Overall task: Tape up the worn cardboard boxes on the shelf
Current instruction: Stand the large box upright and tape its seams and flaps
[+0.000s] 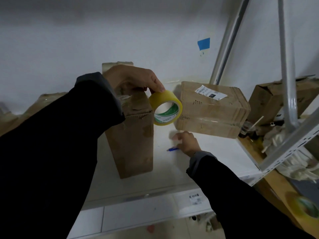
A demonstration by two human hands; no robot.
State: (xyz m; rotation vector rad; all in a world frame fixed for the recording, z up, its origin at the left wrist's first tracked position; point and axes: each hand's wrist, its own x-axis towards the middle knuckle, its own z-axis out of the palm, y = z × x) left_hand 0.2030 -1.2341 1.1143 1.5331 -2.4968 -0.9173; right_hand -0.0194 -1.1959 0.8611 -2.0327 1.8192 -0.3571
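My left hand pinches a yellowish roll of clear packing tape by its upper rim, holding it in the air between two boxes. A tall worn cardboard box stands upright on the white shelf, partly behind my left sleeve. To the right lies a taped cardboard box with a white shipping label. My right hand is low over the shelf, fingers curled around a blue pen-like tool whose tip sticks out to the left.
Another cardboard box stands at the far right behind grey metal shelf posts. A flattened box lies at the left. Clutter and rags sit right of the shelf. A second tape roll is blurred at bottom right.
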